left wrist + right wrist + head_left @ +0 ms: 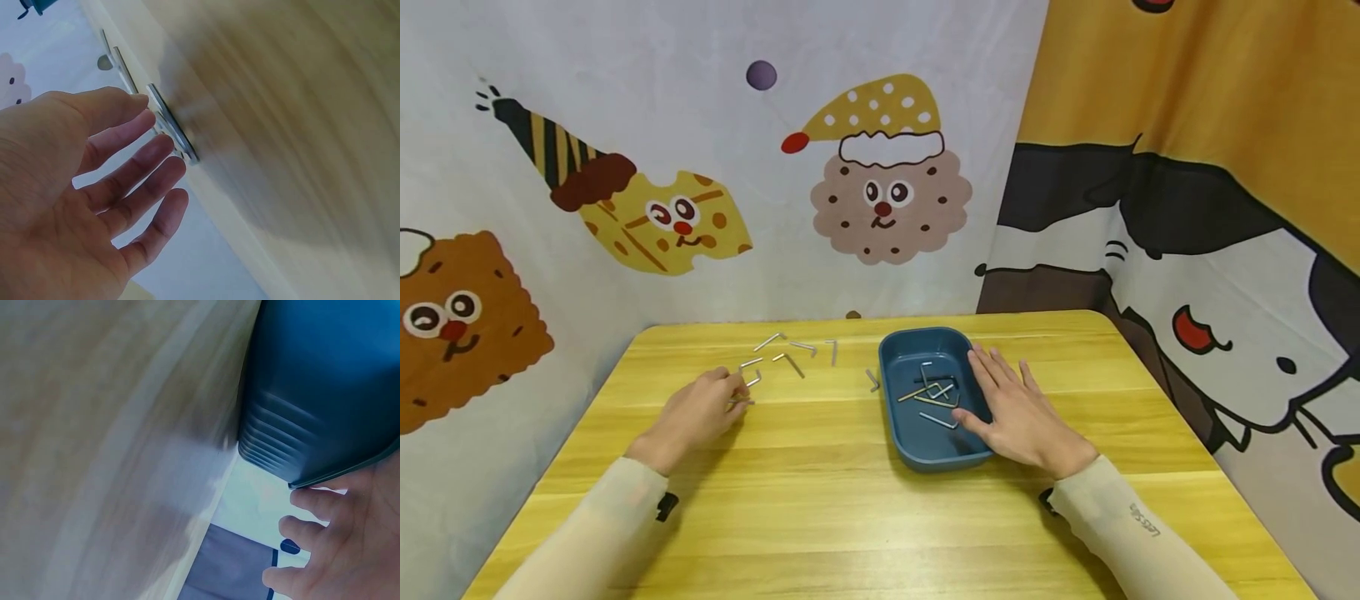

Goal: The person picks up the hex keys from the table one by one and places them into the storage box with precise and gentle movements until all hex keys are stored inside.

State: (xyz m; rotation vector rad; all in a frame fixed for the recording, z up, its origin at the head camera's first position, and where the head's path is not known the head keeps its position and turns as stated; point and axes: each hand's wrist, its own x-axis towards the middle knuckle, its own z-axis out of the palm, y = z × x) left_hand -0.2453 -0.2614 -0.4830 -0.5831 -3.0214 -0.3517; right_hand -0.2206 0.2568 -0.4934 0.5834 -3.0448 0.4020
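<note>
My left hand (700,408) hovers low over the left of the table, fingers relaxed and slightly bent. Its thumb and fingertips are right by an L-shaped silver hex key (170,122), which lies on the wood, partly hidden by the hand in the head view. My right hand (1026,417) rests on the right rim of a blue plastic tray (925,450), fingers straight, thumb over the inside. Several silver, brass-coloured and black hex keys (938,421) lie in the tray. In the right wrist view, the tray's ribbed outer wall (281,431) stands beside the fingers.
More loose hex keys (793,364) lie beyond the left hand, spread toward the table's back edge. One short hex key (872,380) sits just left of the tray. Printed cloth (775,283) hangs behind the wooden table (820,517) and along both sides.
</note>
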